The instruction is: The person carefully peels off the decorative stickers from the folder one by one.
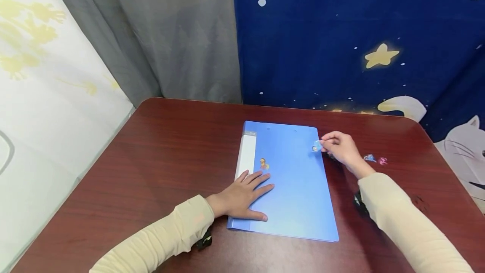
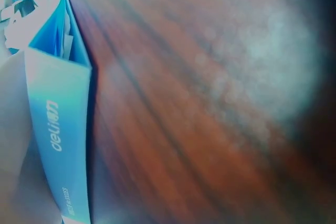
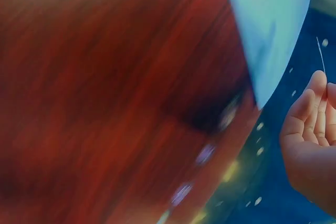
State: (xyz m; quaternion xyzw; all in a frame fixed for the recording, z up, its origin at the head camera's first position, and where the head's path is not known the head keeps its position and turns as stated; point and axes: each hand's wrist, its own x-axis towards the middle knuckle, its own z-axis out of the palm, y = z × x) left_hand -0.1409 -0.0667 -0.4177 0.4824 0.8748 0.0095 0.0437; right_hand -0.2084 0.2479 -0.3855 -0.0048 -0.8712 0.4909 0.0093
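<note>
While pinching a blue sticker (image 1: 316, 146) by one edge in the right hand (image 1: 340, 148), presumably to keep its face free, hovering over the upper right of the blue folder (image 1: 297, 201); resting the spread, empty left hand (image 1: 242, 197) there, likely for steadiness; nearby, with two loose stickers (image 1: 382, 161) on the table (image 1: 185, 138).

PASSAGE: over the table (image 1: 182, 151) left of the blue folder (image 1: 295, 205), or its lower right | BLOCKED: left hand (image 1: 242, 195) lies across spine side; right hand (image 1: 339, 148) at upper right edge (stickers (image 1: 369, 158) lie nearby) | BACK: curtain (image 1: 322, 54)
</note>
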